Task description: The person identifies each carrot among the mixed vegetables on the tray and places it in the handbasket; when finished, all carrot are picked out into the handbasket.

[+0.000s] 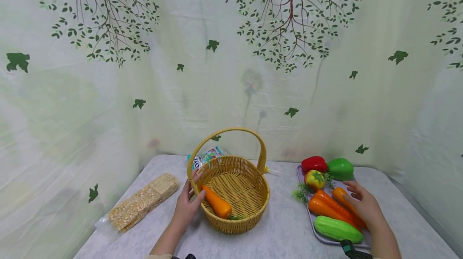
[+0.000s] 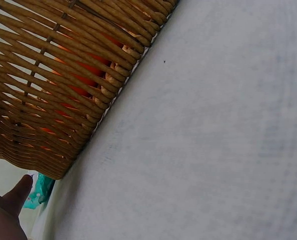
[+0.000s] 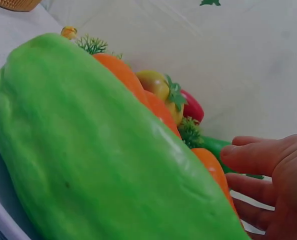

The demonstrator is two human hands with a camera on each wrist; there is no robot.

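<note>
My left hand [image 1: 187,202] holds the left side of a wicker basket [image 1: 265,200], near the base of its handle, with the thumb at the rim. An orange carrot [image 1: 217,202] lies inside the basket. The left wrist view shows the basket's woven side [image 2: 43,75] and one digit of the hand. On the right, my right hand [image 1: 365,202] is over a purple tray's right side, fingers extended beside a carrot [image 1: 340,194]. In the right wrist view, the fingers of that hand [image 3: 283,175] are apart, near the carrot [image 3: 211,165]; contact is unclear.
The tray [image 1: 314,227] also bears more carrots [image 1: 327,206], a green gourd-like vegetable [image 1: 336,229], a red pepper [image 1: 314,164], a green pepper [image 1: 341,169] and a yellow-red tomato-like piece [image 1: 314,179]. A bag of grains [image 1: 144,202] lies left; a teal packet [image 1: 209,156] sits behind the basket.
</note>
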